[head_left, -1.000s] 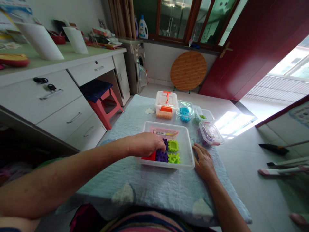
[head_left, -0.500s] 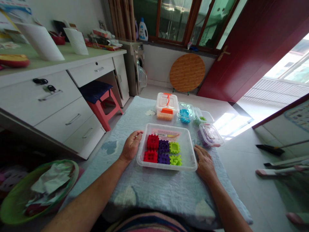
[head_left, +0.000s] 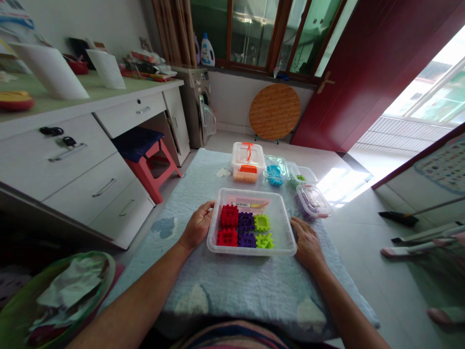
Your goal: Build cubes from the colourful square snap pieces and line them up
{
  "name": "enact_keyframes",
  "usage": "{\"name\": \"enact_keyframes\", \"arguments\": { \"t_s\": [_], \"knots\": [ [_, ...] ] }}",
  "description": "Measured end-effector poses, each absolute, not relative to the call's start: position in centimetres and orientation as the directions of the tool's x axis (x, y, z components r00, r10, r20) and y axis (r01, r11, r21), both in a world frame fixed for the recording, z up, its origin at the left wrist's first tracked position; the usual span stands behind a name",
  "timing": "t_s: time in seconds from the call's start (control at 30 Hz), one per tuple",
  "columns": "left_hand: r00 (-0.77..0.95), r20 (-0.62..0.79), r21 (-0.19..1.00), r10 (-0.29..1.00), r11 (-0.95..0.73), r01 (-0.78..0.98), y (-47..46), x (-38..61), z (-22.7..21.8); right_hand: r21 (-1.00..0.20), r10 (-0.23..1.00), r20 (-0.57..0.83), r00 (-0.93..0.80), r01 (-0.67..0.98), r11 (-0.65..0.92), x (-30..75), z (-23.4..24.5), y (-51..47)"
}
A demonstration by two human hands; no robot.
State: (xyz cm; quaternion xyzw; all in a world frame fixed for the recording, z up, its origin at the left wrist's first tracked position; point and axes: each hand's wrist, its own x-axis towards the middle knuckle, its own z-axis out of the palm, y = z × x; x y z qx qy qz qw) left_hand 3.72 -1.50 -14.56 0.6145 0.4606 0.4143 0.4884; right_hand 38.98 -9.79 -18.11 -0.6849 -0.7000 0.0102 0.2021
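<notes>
A clear plastic tray (head_left: 250,250) lies on a pale blue quilted mat (head_left: 232,295). In it stand several interlocking toy blocks in two rows: red (head_left: 229,216), purple (head_left: 246,222) and lime green (head_left: 262,223) at the back, with red (head_left: 227,237), purple (head_left: 246,239) and lime green (head_left: 264,241) in front. My left hand (head_left: 198,226) rests open against the tray's left rim, and my right hand (head_left: 307,242) lies open at its right rim. Neither hand holds anything.
Beyond the tray stand a lidded box of orange pieces (head_left: 248,162), a clear box of blue pieces (head_left: 275,170), and a lidded box of purple pieces (head_left: 312,201). A green basin of crumpled paper (head_left: 54,295) sits at lower left, beside white desk drawers (head_left: 83,165).
My left hand has moved from over the blocks to outside the tray's left rim, and the upper red block now shows. My right hand has stayed at the right rim.
</notes>
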Motion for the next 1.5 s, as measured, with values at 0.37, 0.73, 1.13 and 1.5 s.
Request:
{"name": "enact_keyframes", "arguments": {
  "t_s": [0.37,0.73,1.13,1.5],
  "knots": [
    [0.616,0.044,0.992,0.787,-0.109,0.068,-2.0,2.4,-13.1,-0.264,0.965,0.263,0.018,0.963,0.055,38.9,-18.1,-9.8],
    [0.745,-0.025,0.965,0.666,-0.18,0.193,-2.0,0.3,-14.3,-0.245,0.98,0.196,0.032,0.969,0.018,38.3,-17.4,-9.9],
    [0.682,0.02,0.99,0.731,-0.109,0.088,-2.0,1.2,-14.2,-0.189,0.969,0.245,0.015,0.982,0.032,38.3,-18.1,-9.9],
    [0.499,-0.083,0.996,0.863,0.089,0.012,-1.0,1.3,-15.4,-0.162,0.969,0.248,0.013,0.986,0.028,38.4,-18.2,-9.8]
  ]
}}
